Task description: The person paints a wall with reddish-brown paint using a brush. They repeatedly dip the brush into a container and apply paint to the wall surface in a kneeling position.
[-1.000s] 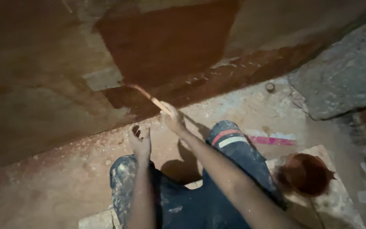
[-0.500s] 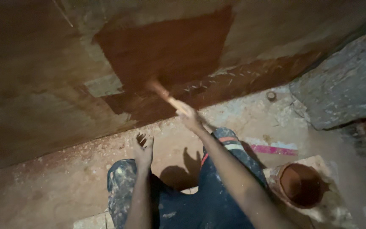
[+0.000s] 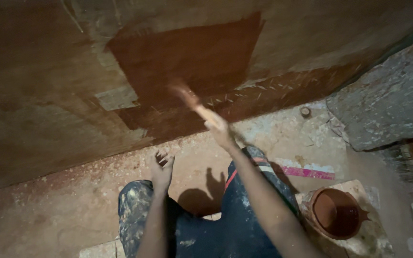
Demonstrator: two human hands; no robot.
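From the head view, my right hand [image 3: 220, 130] grips a brush [image 3: 190, 99], its blurred head against the wall [image 3: 34, 95] at the lower edge of the wet brown patch [image 3: 192, 52]. My left hand [image 3: 161, 167] hangs free with fingers loosely spread, holding nothing, above the floor [image 3: 72, 210]. I judge drips could run onto the floor if the brush is overloaded, and a wide stroke could smear past the patch edge. A bucket [image 3: 335, 212] of brown paint sits near right, just beside my knee [image 3: 264, 167]; a careless shift could tip it. A pink strip [image 3: 307, 172] lies between, a grey slab [image 3: 388, 105] far right.
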